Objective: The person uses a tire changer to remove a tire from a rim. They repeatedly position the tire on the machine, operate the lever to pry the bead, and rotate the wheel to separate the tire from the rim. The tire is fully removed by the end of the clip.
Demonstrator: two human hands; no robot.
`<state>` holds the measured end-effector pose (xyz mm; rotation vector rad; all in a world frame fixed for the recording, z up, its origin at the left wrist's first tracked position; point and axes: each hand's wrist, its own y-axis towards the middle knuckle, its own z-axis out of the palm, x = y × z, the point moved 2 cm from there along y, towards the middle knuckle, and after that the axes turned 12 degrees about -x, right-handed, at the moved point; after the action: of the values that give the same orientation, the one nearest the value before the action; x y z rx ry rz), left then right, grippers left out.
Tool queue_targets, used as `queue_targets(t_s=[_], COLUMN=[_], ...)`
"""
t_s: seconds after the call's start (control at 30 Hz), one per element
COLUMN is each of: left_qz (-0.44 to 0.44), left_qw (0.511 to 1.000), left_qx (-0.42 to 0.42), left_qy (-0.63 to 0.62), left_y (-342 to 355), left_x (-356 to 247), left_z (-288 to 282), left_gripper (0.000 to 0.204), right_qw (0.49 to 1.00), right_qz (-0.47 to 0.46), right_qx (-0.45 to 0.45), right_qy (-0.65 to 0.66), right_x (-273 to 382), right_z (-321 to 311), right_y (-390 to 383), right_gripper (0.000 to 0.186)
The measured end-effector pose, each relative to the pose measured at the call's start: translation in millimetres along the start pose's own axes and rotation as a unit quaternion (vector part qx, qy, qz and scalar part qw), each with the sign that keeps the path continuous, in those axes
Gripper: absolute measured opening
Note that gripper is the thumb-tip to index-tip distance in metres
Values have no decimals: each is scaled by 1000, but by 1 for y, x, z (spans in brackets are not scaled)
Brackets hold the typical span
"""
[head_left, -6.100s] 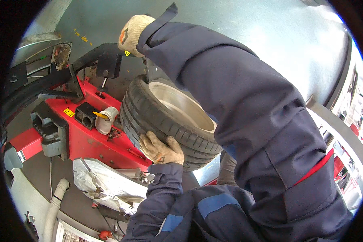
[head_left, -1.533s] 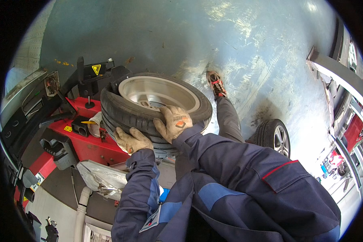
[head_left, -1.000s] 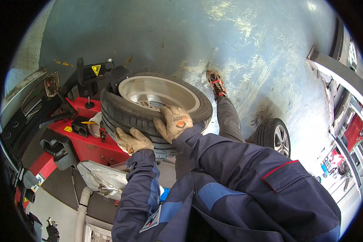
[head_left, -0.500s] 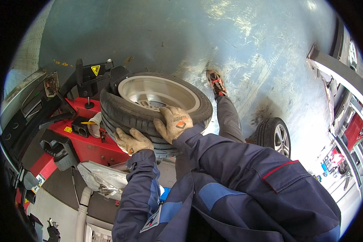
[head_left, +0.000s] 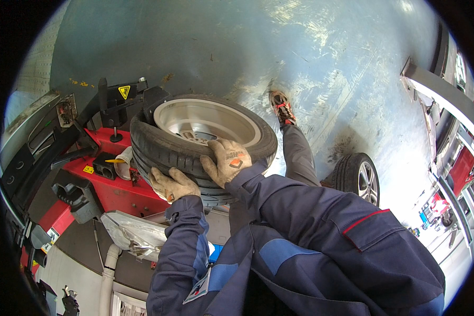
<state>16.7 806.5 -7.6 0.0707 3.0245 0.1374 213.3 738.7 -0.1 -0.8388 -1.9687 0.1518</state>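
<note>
A car wheel (head_left: 219,105), a black tyre around a silver rim, leans tilted against the red machine in front of me. My right hand (head_left: 227,160), in a beige work glove, grips the tyre's near edge, with fingers over the sidewall and thumb on the tread. Lower and to the left, my gloved left hand (head_left: 173,184) holds the tread, its thumb apart from the fingers. Some of the left fingertips are hard to make out against the tyre. At the wheel's far left, a black machine arm (head_left: 124,100) with a yellow warning label stands close to the tyre.
The red machine base (head_left: 108,192) carries a white cup (head_left: 124,163) with a yellow-handled tool. A second wheel (head_left: 357,178) stands on the floor to my right, beyond my leg. My shoe (head_left: 283,108) is past the first wheel. A metal lift frame (head_left: 447,92) rises at far right.
</note>
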Motion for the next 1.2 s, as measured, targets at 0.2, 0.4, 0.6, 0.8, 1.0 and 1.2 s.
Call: queue_targets(t_s=[0.2,0.4,0.6,0.8,1.0,1.2], left_qz=[-3,7,-1,-6,1,-21], left_qw=[1000,1000,1000,1000,1000,1000], left_qx=[6,-3,-2,-6,-8,-1], left_qy=[-7,-11,-9,-8,-18,-9], left_y=[1,1,0,2,3,7], left_x=[-2,-2,-2,-4,-3,-7], left_z=[-1,-1,1,1,2,3], left_gripper=[73,71,72,71,71,72], right_qw=[1000,1000,1000,1000,1000,1000], right_qz=[3,-7,-1,-2,-13,-22], right_qx=[5,-26,-13,1,-10,3], right_qy=[-2,2,2,-18,7,-3], right_x=[-1,0,-1,-2,-2,-1], right_z=[0,2,2,2,2,0], right_y=[0,0,1,3,6,12], right_gripper=[57,58,58,55,57,52])
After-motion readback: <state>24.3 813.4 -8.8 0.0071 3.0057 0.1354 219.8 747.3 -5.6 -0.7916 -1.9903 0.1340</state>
